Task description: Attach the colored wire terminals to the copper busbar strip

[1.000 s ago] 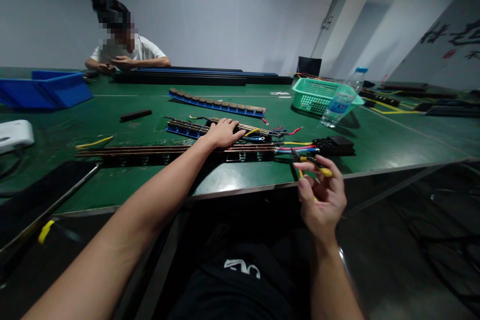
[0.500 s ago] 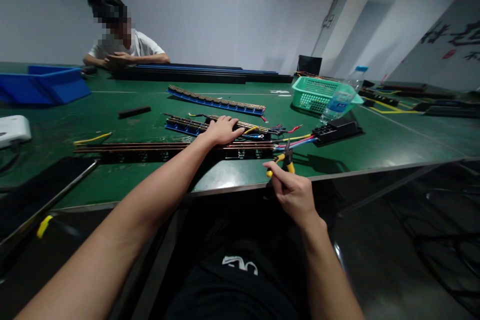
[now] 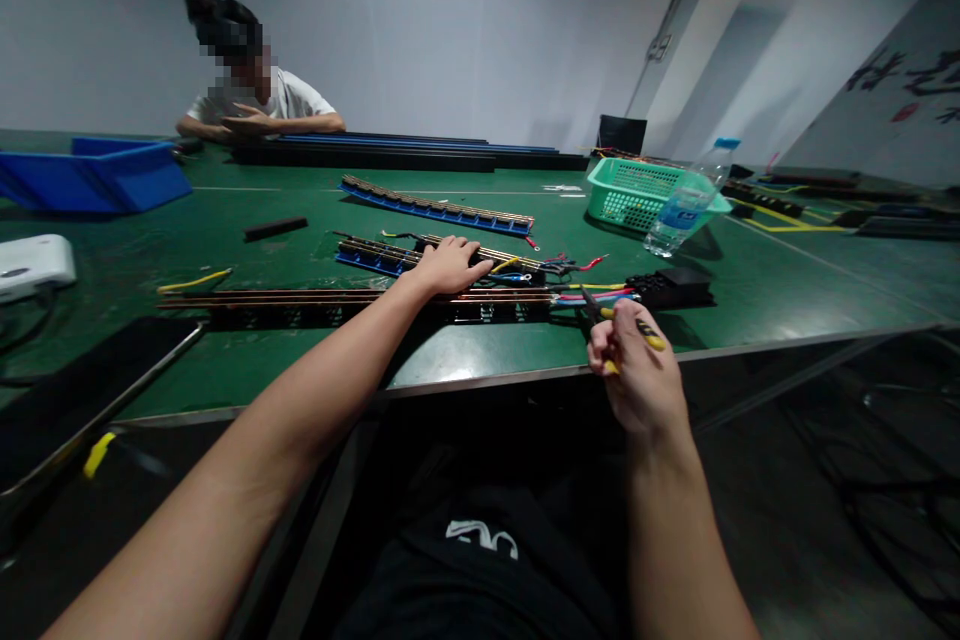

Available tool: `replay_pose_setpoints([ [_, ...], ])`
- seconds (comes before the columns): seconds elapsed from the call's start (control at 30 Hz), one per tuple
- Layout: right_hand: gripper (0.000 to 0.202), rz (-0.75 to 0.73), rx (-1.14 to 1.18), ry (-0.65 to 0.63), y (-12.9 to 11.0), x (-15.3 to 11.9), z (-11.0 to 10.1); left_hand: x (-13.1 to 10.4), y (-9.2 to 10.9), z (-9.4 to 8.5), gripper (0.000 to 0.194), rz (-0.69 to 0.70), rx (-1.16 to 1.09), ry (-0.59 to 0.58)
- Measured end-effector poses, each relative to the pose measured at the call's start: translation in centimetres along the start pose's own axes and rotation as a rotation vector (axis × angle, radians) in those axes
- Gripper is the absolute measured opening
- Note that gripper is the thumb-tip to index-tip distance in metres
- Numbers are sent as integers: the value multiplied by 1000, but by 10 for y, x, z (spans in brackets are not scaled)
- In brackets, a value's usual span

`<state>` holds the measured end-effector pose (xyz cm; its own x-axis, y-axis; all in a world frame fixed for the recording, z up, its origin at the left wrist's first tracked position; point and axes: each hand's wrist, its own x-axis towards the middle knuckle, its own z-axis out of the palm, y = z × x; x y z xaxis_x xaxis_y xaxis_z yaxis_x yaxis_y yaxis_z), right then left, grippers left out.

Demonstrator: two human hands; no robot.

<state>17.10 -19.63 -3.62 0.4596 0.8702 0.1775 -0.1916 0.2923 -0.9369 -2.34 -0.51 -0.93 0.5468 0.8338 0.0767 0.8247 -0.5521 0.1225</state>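
My left hand [image 3: 448, 267] lies flat with its fingers spread on the strips at the middle of the green table. Beneath and beside it is a long black rail with copper-coloured bars [image 3: 330, 300]. A shorter blue-based strip [image 3: 369, 256] lies behind that rail. My right hand [image 3: 637, 360] is closed on yellow-handled pliers [image 3: 589, 304], whose dark jaws point up and left, close to the coloured wires [image 3: 600, 294]. These wires run from the rail's right end to a black connector block [image 3: 670, 287].
A green basket [image 3: 637, 195] and a water bottle [image 3: 686, 210] stand at the right. Further back lies another blue strip [image 3: 442, 210]. Blue bins [image 3: 127, 180] are at the left. A person [image 3: 259, 105] leans on the far edge behind long dark bars [image 3: 375, 155].
My right hand has moved right and turned, with the pliers tilted to the left. The black block now sits flatter and a bit lower. My left hand stays on the strips.
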Motion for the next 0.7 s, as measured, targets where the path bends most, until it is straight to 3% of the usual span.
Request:
replay_pose_setpoints([
  [0.13,54,12,165,77,5,2,1,-1,1,-1,63,-4,1,2],
  [0.33,36,-215,-330,87,1,-30,7,-1,1,-1,61,-8,-3,13],
  [0.47,31,-399,-371,62,-10,-50,11,-1,1,-1,60,-10,-7,10],
  [0.57,35,-521,-232,43,-13,-36,10,-1,0,0,60,-6,-12,11],
  [0.7,41,-435,-40,-37,-10,7,7,0,-1,0,62,-3,-10,13],
])
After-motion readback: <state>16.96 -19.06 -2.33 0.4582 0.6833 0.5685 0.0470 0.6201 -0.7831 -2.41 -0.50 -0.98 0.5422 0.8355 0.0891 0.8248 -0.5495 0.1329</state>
